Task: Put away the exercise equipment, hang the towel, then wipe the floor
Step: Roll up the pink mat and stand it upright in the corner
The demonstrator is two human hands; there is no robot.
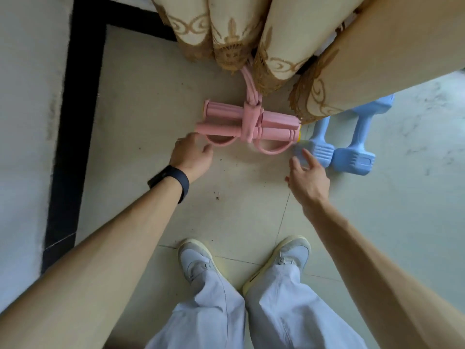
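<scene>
The pink pedal puller point(247, 124) is laid on the floor point(226, 197) at the far side, with its bands running up under the hem of the curtain point(276, 34). Just to its right, the two blue dumbbells point(339, 152) are set side by side, partly tucked beneath the same hem. The left hand point(192, 157) is held at the puller's left end. Its grip is loose, the fingers lightly bent, and nothing is seen enclosed; whether the near loop is touched cannot be told. The right hand point(308, 177) is spread wide, its grip open, with fingertips blurred over the head of the nearer dumbbell. The equipment step is judged to be at or near its end, if this corner is the storing place. No towel is seen, so hanging it is taken as left to do. Wiping is likewise taken as undone, since dark specks are scattered on the tiles between the hands and the shoes point(196, 260).
</scene>
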